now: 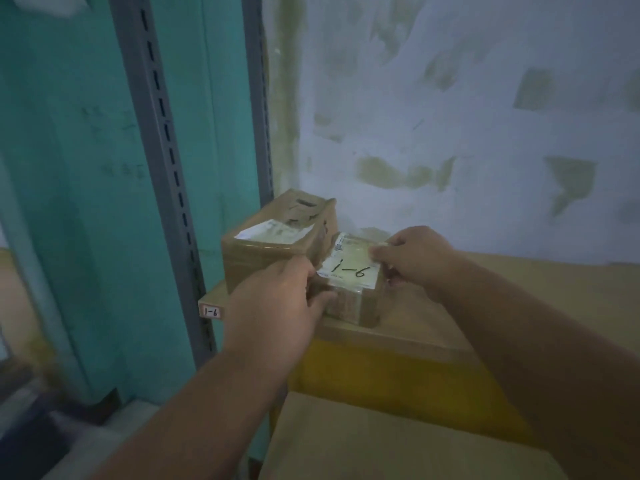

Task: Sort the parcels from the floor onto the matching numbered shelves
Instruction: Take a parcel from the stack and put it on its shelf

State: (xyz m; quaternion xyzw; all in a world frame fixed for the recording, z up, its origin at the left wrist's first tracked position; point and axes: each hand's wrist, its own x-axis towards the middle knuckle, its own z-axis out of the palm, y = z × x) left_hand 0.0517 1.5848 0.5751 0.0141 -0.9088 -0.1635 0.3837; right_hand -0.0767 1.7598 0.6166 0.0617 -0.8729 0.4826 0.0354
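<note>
1. Holding a small brown cardboard parcel wrapped in clear tape point(349, 292) at the centre of the frame, both bare hands are on its two sides.
2. The left hand point(277, 306) grips the left side of this parcel; its fingers point(323, 299) are closed on the lower left edge.
3. The right hand point(415, 258) grips the upper right corner, with its fingers point(379, 251) pinched together on the parcel's top edge.
4. A white paper label point(348, 270) on top of the small parcel has "1-6" written by hand in black.
5. The parcel sits on a light wooden shelf board point(519, 289), near its left front part.
6. A small white tag with "1-6" point(211, 311) is stuck on the front edge of this shelf, at the left of the hands.
7. A larger brown taped cardboard box point(277, 240) stands on the same shelf, just behind and left of the small parcel, touching it.
8. A grey metal upright post with slots point(166, 174) goes from the upper left of the frame down to the shelf.
9. Behind is a white wall with patches point(450, 116), and a teal panel point(69, 168) at the left.
</note>
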